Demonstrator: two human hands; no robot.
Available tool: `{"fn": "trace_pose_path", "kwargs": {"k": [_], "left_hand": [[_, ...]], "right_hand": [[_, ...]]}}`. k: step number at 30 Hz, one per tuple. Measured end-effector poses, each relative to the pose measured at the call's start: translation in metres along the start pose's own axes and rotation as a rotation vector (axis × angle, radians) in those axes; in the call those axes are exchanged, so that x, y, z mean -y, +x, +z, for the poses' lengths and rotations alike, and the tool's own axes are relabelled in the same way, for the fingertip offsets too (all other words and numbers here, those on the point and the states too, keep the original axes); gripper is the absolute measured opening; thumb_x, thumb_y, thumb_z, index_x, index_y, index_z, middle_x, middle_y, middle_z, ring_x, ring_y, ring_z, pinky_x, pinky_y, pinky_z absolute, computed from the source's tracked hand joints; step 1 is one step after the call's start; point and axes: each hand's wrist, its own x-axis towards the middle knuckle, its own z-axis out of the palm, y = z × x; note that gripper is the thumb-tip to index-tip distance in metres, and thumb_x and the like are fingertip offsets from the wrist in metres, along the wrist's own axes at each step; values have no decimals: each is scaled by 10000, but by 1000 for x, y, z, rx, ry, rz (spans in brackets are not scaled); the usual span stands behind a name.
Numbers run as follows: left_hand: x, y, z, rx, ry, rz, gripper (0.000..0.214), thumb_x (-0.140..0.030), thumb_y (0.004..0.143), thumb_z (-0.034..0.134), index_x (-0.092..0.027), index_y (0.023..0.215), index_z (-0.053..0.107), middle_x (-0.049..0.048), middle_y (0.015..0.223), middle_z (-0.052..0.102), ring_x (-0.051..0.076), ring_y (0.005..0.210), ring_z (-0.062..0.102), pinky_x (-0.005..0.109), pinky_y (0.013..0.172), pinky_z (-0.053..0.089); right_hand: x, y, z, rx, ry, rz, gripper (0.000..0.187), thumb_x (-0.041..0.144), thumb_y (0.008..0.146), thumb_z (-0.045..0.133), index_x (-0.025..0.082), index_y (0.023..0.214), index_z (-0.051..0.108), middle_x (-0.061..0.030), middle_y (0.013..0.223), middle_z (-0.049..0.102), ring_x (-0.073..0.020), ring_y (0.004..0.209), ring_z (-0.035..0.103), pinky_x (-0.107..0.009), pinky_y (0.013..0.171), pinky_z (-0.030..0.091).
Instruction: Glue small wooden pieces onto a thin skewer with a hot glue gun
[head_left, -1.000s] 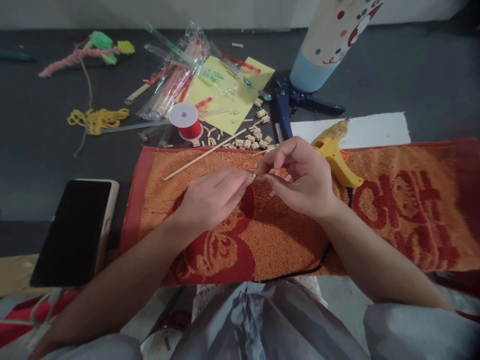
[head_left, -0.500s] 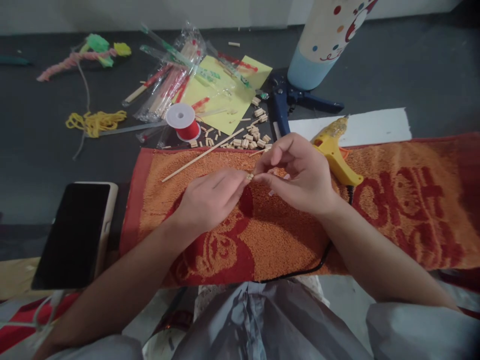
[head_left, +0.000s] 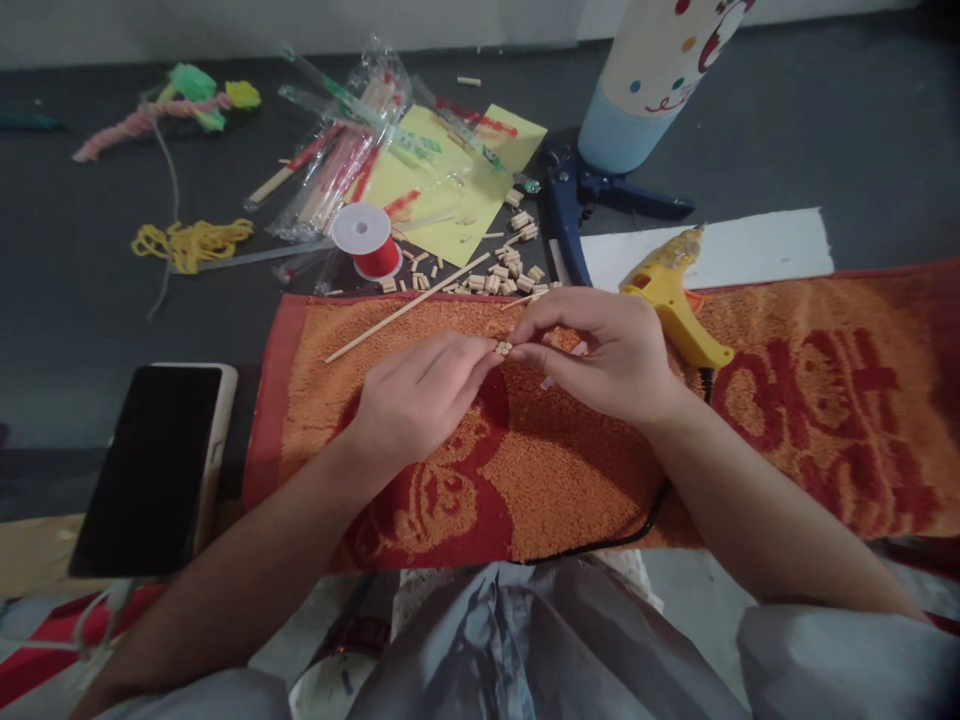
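Between the fingertips of both hands is a small cluster of short wooden stick pieces [head_left: 503,348], its round cut ends facing me like a flower. My left hand [head_left: 424,395] pinches it from the left, fingers closed. From the right, my right hand [head_left: 596,350] closes its thumb and forefinger on the same cluster. Both hands are above an orange and red towel [head_left: 570,470]. A long thin wooden stick [head_left: 409,308] lies across the towel's far edge. Beyond it are many cut wooden pieces [head_left: 495,280], some joined in small bundles.
A yellow glue gun [head_left: 679,310] rests right of my right hand, its black cord crossing the towel. Behind stand blue-handled cutters [head_left: 566,215], a tumbler [head_left: 630,100], a red thread spool [head_left: 367,243] and wrapped chopsticks [head_left: 345,170]. A phone [head_left: 154,470] lies at left.
My right hand's fingers have come down and closed on the cluster, which is now turned with its round ends toward me. My left hand has hardly moved.
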Motion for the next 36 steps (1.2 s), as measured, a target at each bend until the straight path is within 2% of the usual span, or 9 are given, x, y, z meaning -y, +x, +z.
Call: {"fn": "trace_pose_path", "kwargs": {"k": [8,14,18,22,27,36], "left_hand": [[-8,4,-4,-61,-144,-64,153,-280,905,554,-230,908,699,44,871,747,169,817,690,288,764,524],[-11,6,-2,-140,-166,-117,136,-270,889,590,-219,881,716,20,819,743,143,734,677,254,695,521],[-6,6,2,-209,-110,-14,97,-256,862,635,-202,838,713,4,763,737,112,657,656,215,609,498],[-3,5,3,-234,-63,61,77,-232,850,652,-188,818,707,0,712,731,93,593,640,197,545,477],[-3,6,3,-259,-94,143,53,-156,825,663,-191,792,686,-1,695,732,95,591,652,197,554,494],[-5,5,2,-235,-49,171,79,-154,829,643,-198,768,665,-11,630,705,90,544,628,193,535,485]], "right_hand": [[-1,-1,3,-29,16,5,87,181,806,684,240,746,660,1,723,691,-145,669,634,-309,650,533],[-1,0,2,-22,3,-62,95,166,828,656,239,768,668,-14,729,700,-147,675,642,-305,654,535],[-1,-1,3,-33,-88,-129,82,171,849,619,181,774,650,-38,719,692,-136,674,629,-281,646,513],[0,-2,5,-37,-142,-164,90,152,848,588,172,771,631,-40,717,681,-136,683,619,-270,641,502],[0,-4,6,-26,-174,-175,126,67,807,555,166,766,620,-51,729,687,-146,697,625,-274,652,510],[1,-4,6,-24,-205,-182,153,60,800,529,182,751,605,-33,715,682,-145,690,621,-274,649,511]]}}
